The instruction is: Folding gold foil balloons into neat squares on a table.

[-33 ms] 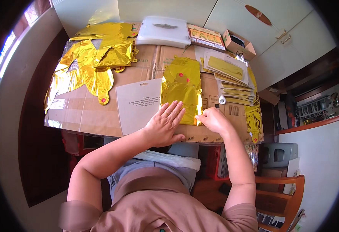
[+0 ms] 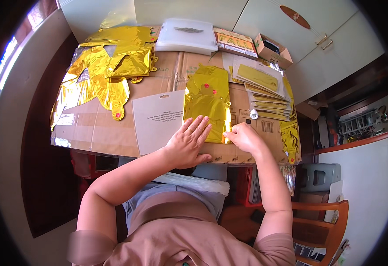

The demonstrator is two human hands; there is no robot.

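A folded gold foil balloon [image 2: 206,104] with red dots lies lengthwise in front of me on the cardboard-covered table. My left hand [image 2: 188,141] rests flat across its near left part, fingers stretched out and thumb apart. At its near right corner, my right hand [image 2: 247,138] is closed and pinches the foil edge. Just left of the balloon, partly under its side and my left hand, lies a whitish flat packaging bag [image 2: 156,122] with a hang hole and printed text.
Loose gold foil balloons [image 2: 114,66] pile up at the far left. Packed flat bags [image 2: 267,95] are stacked at the right, with a small white roll [image 2: 254,114] beside them. A clear plastic stack [image 2: 187,36], a printed box [image 2: 236,43] and an open carton [image 2: 273,51] line the back.
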